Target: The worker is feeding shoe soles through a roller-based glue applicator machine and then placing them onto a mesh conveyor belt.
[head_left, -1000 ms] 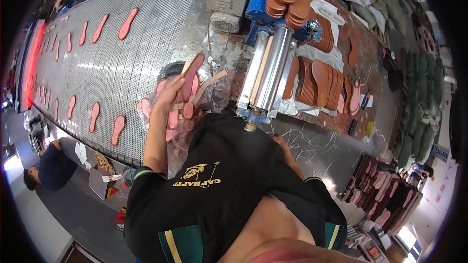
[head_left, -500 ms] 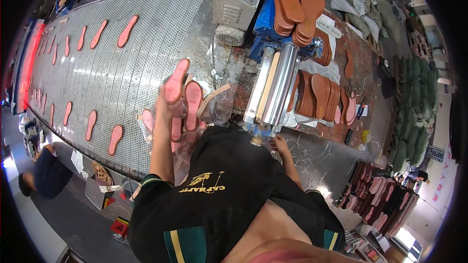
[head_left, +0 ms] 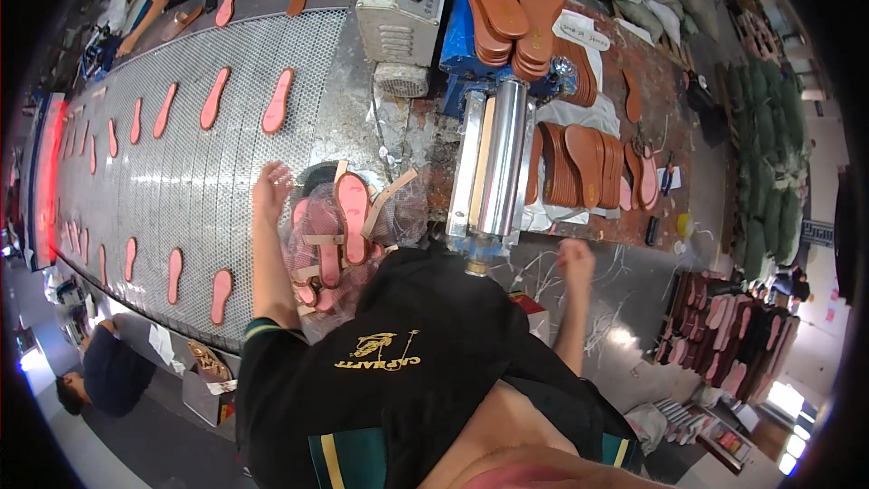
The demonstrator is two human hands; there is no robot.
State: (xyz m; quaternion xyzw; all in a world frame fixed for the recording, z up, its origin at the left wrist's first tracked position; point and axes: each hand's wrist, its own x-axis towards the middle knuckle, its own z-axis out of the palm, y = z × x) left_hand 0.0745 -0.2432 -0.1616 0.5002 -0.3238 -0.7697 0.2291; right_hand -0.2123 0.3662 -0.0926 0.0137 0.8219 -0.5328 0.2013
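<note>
My left hand [head_left: 272,190] is over the near edge of a mesh conveyor belt [head_left: 312,54], somewhat blurred, its fingers apart with nothing in them. Just beyond it a pink shoe sole with a brown rim [head_left: 279,101] lies flat on the belt. Right of this hand, a pile of strapped pink-footbed sandals [head_left: 353,204] sits in a clear plastic bag [head_left: 308,222]. My right hand [head_left: 575,258] hangs in front of the workbench, fingers curled in, with nothing visible in them. Left of it stands a roller machine [head_left: 502,158] with shiny metal rollers.
Stacks of brown insoles rest on the machine [head_left: 493,0] and on the bench [head_left: 593,167]. A grey control box [head_left: 398,14] stands behind. Several pink soles lie along the belt. A rack of soles [head_left: 724,330] is at the right; another person [head_left: 109,367] is at the lower left.
The pink sole that my left hand held now lies on the belt, and that hand is empty. My right hand has moved right, away from the roller machine's end. The view has shifted slightly.
</note>
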